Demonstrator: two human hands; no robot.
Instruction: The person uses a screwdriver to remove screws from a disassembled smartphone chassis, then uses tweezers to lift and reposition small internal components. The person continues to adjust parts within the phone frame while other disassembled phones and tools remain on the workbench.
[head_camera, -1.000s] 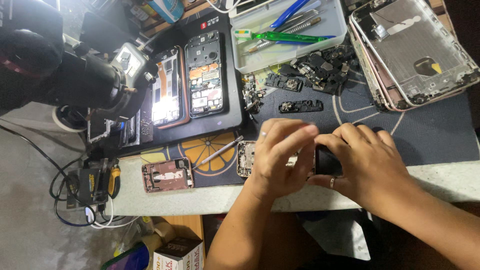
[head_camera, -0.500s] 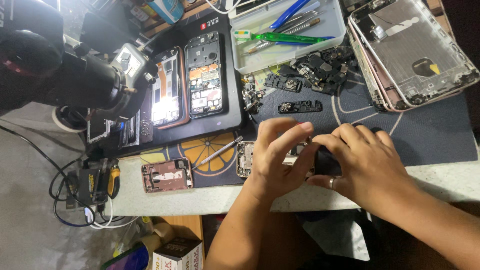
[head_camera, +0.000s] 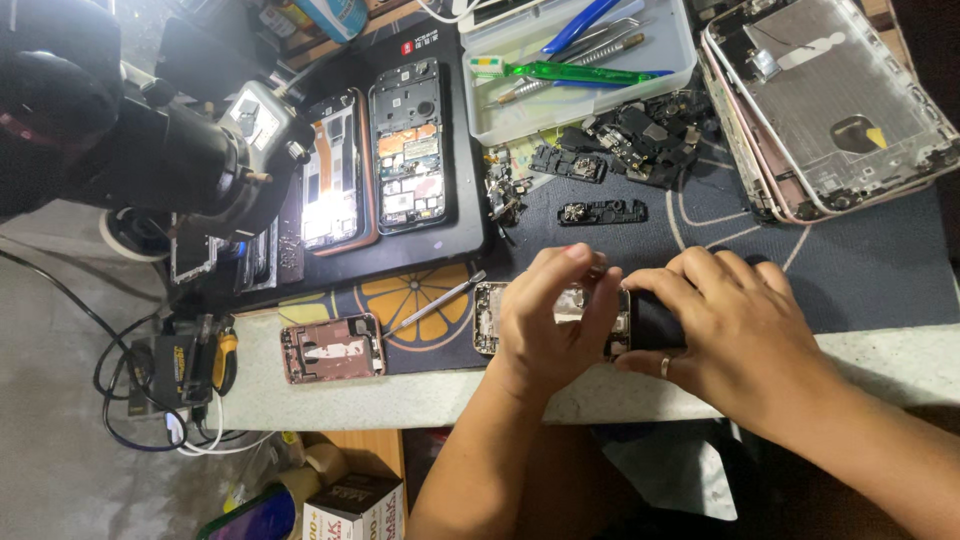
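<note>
left hand arches over an opened phone frame, fingers pinching it — right hand fingers grip its dark end

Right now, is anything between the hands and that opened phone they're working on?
Nothing visible. The left hand lies on top of the phone, fingers curled over its middle, and the right hand grips its right end. The metal tool lies apart to the left, on the mat.

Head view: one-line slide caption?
Both hands, left and right, hold an opened phone at the mat edge.
</note>
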